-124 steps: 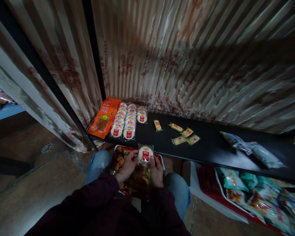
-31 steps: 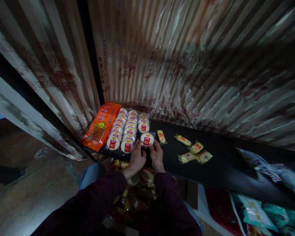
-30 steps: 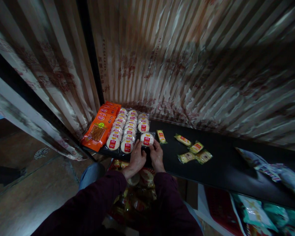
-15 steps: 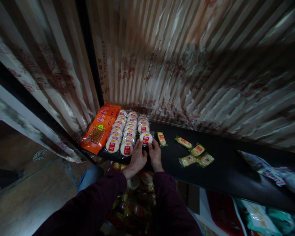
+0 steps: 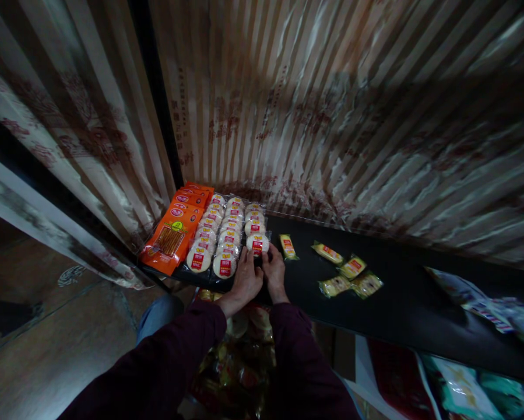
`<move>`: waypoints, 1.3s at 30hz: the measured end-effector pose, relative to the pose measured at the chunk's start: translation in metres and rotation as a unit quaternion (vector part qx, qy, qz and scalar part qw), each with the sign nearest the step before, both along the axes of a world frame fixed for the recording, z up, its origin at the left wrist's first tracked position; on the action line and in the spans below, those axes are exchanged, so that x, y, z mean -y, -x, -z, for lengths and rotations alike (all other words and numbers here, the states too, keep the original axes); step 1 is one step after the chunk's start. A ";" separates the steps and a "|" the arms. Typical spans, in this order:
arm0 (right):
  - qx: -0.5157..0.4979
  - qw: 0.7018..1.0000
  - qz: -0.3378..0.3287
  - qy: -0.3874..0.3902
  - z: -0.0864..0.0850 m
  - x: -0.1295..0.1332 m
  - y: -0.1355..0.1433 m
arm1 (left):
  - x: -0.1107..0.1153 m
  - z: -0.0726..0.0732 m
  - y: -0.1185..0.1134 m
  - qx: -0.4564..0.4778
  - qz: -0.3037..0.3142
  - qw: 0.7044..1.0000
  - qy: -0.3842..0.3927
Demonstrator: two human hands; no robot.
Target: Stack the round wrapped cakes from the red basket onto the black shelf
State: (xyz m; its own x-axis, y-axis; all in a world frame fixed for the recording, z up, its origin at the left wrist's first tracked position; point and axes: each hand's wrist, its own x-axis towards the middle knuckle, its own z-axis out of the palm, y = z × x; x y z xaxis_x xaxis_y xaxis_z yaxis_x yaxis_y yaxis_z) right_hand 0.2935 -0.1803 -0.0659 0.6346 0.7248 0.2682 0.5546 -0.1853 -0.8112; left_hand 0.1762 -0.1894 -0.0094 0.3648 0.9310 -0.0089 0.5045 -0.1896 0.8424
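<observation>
Both my hands meet at the front packet of rice crackers (image 5: 257, 244) in the rightmost row, a round white pack with a red label. My left hand (image 5: 246, 276) pinches its lower left edge, and my right hand (image 5: 274, 272) has its fingers closed on the lower right edge. The packet lies overlapping the ones behind it. Directly left are two more rows of the same packets (image 5: 225, 263), overlapped front to back. Orange snack bags (image 5: 168, 239) lie stacked at the shelf's left end.
Several small yellow packets (image 5: 352, 266) lie on the black shelf (image 5: 401, 303) to the right. A crumpled plastic bag (image 5: 471, 297) rests farther right. Below the shelf edge are a container of wrapped snacks (image 5: 239, 361) and green bags (image 5: 471, 385). Pleated curtain (image 5: 331, 116) hangs behind.
The view has shifted slightly. My hands and the rice cracker packet between them have barely moved, the packet sitting a touch farther back.
</observation>
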 end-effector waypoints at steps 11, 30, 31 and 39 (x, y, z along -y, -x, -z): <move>0.047 0.999 0.015 0.021 -0.006 0.000 0.005 | -0.004 -0.001 -0.002 -0.016 -0.001 1.000 -0.007; 0.016 1.000 0.012 0.013 -0.003 -0.011 0.001 | -0.008 -0.006 -0.008 0.005 -0.007 1.000 0.021; 0.017 1.000 0.011 0.015 -0.003 -0.011 0.001 | -0.009 -0.005 -0.009 0.004 -0.007 1.000 0.021; 0.029 0.999 0.020 0.033 0.000 -0.015 0.000 | -0.010 0.004 -0.013 0.004 -0.008 1.000 -0.010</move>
State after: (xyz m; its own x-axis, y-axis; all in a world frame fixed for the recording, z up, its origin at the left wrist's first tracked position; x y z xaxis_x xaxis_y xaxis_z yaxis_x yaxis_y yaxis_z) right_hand 0.2932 -0.1655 -0.0654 0.6483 0.7162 0.2586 0.5914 -0.2597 -0.7634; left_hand 0.1889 -0.1790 -0.0138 0.3491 0.9370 0.0134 0.5005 -0.1986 0.8427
